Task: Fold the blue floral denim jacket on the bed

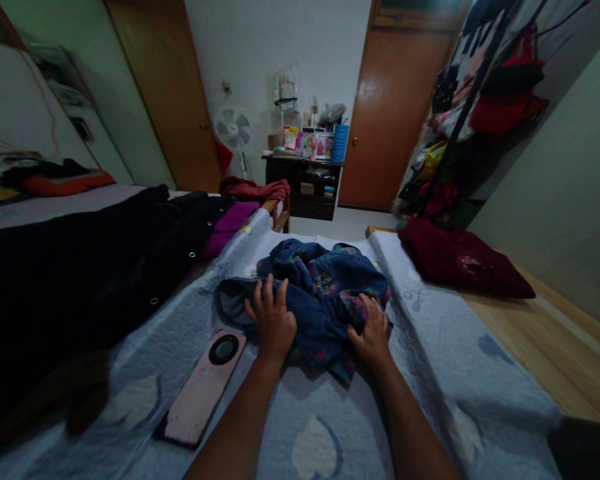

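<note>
A crumpled blue floral garment [313, 313] lies bunched on the light blue bed cover [290, 433]; folds hide its exact kind. My left hand [273, 317] rests on its left side with fingers spread, close to an open hem or sleeve end. On the right side of the cloth lies my right hand [373, 330], its fingers stretched over a flowered part and its thumb apart. Neither hand visibly grips the fabric. A pink phone [205, 387] with a round black camera ring lies face down, left of my left forearm.
A black garment with metal snaps [145, 267] covers the bed on the left. A folded maroon garment [465, 257] sits at the right edge, beside a wooden board [530, 347]. Farther back stand a dark cabinet [305, 190] and a white fan [233, 130].
</note>
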Motion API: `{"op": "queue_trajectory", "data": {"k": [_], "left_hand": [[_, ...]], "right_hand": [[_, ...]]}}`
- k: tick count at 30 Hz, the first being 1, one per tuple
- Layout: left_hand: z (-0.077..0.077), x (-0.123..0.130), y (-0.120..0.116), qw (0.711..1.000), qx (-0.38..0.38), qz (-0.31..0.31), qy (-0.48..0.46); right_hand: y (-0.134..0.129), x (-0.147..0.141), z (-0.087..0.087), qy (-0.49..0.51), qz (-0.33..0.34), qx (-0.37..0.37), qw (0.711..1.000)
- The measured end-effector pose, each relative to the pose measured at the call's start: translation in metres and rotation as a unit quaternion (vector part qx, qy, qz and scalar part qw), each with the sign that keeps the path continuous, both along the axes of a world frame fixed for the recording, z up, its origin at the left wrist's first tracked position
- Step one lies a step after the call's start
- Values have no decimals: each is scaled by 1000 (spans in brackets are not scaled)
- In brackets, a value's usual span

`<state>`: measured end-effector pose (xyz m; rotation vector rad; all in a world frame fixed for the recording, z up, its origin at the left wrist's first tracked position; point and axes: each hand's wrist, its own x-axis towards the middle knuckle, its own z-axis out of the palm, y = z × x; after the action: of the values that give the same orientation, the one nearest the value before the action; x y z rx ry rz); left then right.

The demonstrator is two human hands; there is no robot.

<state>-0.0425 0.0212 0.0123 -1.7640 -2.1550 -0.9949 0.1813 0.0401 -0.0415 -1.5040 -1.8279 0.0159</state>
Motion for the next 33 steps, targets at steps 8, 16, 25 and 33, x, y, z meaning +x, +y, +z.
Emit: {"op": "queue_trajectory", "data": {"k": [8, 16, 25, 33], "left_hand": [[-25, -25, 14, 990, -138, -9, 26], [-17, -25, 14, 989, -89, -59, -98], [-2, 11, -16, 946, 32, -215, -242], [19, 3, -24, 933, -171, -282, -145]], "right_hand": [[2, 0, -3, -2, 2, -12, 1000], [2, -1, -2, 33, 5, 12, 999], [-2, 7, 10, 138, -11, 102, 985], [-4, 12, 17, 119, -60, 118, 984]]}}
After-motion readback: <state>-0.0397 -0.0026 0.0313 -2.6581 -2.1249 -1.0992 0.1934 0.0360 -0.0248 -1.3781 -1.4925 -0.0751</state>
